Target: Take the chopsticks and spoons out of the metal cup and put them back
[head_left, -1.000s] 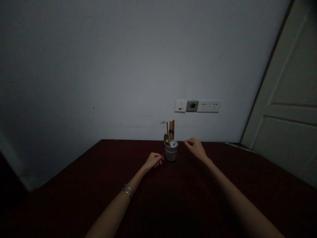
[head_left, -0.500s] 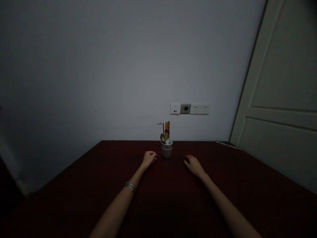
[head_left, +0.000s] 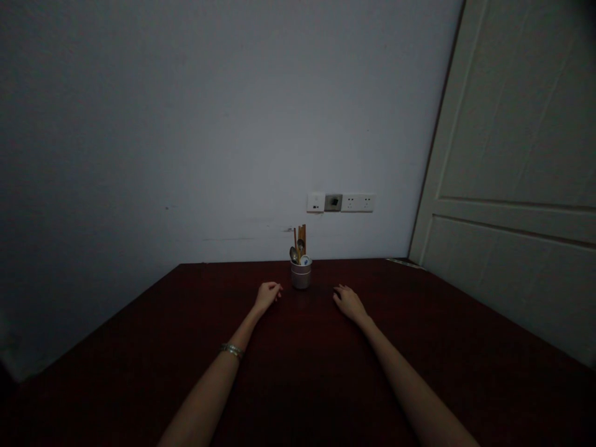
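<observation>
A light-coloured ribbed cup [head_left: 301,277] stands upright near the far edge of the dark red table. Wooden chopsticks [head_left: 302,236], metal spoons [head_left: 293,253] and a white spoon with a blue mark [head_left: 305,261] stick up out of it. Just left of the cup, my left hand [head_left: 267,295] rests on its side on the tabletop, its fingers loosely bent, apart and holding nothing. On the other side my right hand [head_left: 349,302] lies palm down, open, with thumb and fingers apart. Neither hand touches the cup.
The dark red table [head_left: 298,360] reaches to a pale wall [head_left: 233,124]. Power sockets [head_left: 357,202] are set in the wall behind the cup. A panelled door [head_left: 503,186] stands along the right side. A bracelet [head_left: 231,350] circles my left forearm.
The camera view has turned slightly to the right, so everything sits further left in the picture. Both hands keep about the same place beside the cup.
</observation>
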`<action>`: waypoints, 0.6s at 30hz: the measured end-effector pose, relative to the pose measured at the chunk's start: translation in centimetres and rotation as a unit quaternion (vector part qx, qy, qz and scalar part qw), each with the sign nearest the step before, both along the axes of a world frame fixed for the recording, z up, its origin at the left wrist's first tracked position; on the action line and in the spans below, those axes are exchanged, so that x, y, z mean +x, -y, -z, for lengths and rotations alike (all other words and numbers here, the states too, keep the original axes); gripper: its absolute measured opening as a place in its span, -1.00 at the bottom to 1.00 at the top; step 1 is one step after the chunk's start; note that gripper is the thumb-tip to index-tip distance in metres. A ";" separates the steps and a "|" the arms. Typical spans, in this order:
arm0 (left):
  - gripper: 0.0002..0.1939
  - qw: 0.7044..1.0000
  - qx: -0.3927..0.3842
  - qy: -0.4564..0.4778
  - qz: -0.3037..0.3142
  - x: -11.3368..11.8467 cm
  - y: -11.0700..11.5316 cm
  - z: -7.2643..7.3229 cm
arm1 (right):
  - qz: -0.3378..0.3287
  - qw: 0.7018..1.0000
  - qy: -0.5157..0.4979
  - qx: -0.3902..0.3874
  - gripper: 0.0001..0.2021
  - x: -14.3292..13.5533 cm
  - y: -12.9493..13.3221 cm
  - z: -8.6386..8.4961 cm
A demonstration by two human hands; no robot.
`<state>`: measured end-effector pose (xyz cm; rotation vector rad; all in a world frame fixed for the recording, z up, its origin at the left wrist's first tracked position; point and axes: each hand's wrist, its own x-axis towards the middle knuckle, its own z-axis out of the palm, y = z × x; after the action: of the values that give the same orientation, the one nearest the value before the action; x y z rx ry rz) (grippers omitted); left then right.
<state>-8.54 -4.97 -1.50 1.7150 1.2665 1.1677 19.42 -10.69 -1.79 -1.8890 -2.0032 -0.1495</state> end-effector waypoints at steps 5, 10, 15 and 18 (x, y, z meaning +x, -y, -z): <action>-0.75 1.000 -0.006 0.001 -0.005 0.0 0.7 -0.3 | -0.002 1.000 -0.001 -0.006 -0.58 0.0 0.2 -0.2; -0.74 1.000 -0.002 0.002 -0.005 -0.1 0.7 -0.1 | -0.018 1.000 -0.001 -0.012 -0.57 0.0 0.5 -0.2; -0.75 1.000 -0.002 -0.003 -0.011 -0.1 0.3 0.4 | -0.021 1.000 -0.004 -0.010 -0.58 0.1 0.6 -0.1; -0.74 1.000 -0.001 -0.006 -0.010 -0.1 0.2 0.6 | -0.023 1.000 -0.003 -0.013 -0.58 0.2 0.5 0.1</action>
<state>-8.67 -5.13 -2.07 1.7135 1.2939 1.1695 19.62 -11.21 -1.85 -1.8544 -2.0529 -0.1048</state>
